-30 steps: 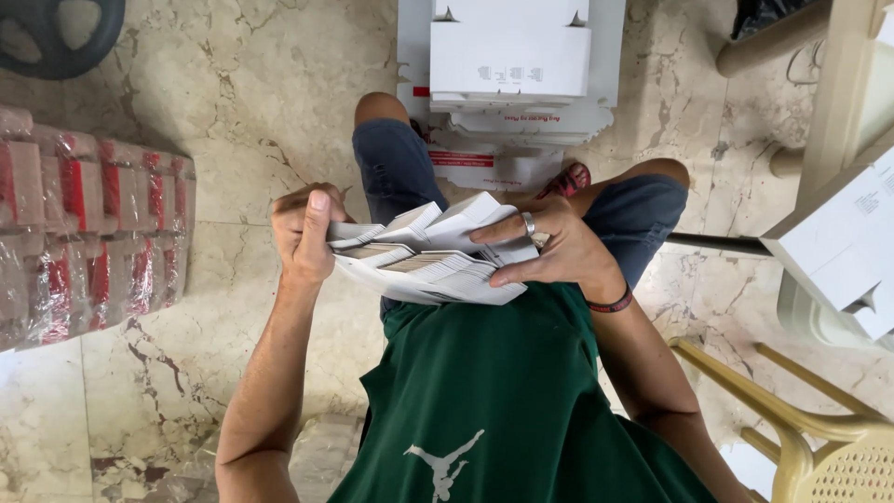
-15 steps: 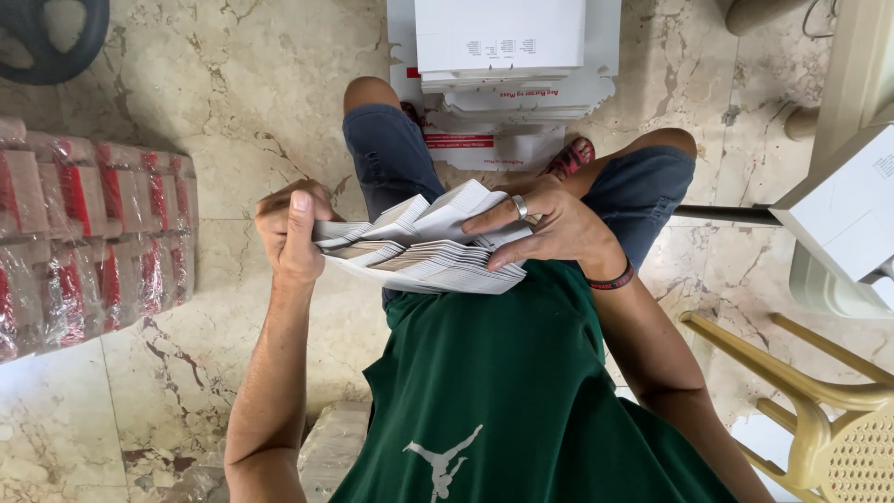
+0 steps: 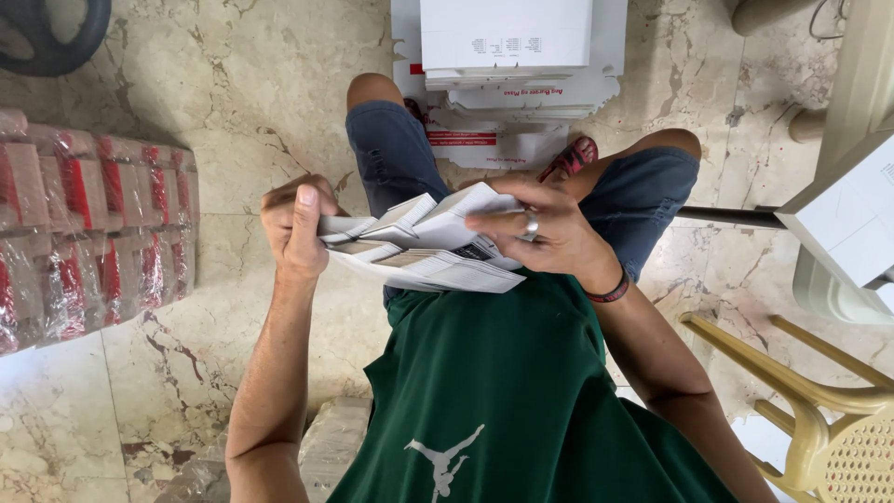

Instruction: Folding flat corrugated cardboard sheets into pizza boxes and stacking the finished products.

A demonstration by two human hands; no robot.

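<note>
The person sits over a marble floor [image 3: 186, 93] and holds a sheaf of flat white cardboard blanks [image 3: 424, 244] above the lap, between the knees. As a judgement, the work is partway along: a pile of white boxes [image 3: 507, 56] already stands on the floor just ahead of the legs, while the sheaf in hand is not yet shaped into anything. The left hand [image 3: 296, 226] is curled shut around the sheaf's left end, thumb upright and pressed against the edges. The right hand [image 3: 545, 237], with a ring on one finger, lies half closed over the top of the sheaf, fingertips pinching its upper sheets. Shrink-wrapped red and white packs [image 3: 88, 233] lie well apart at the left.
</note>
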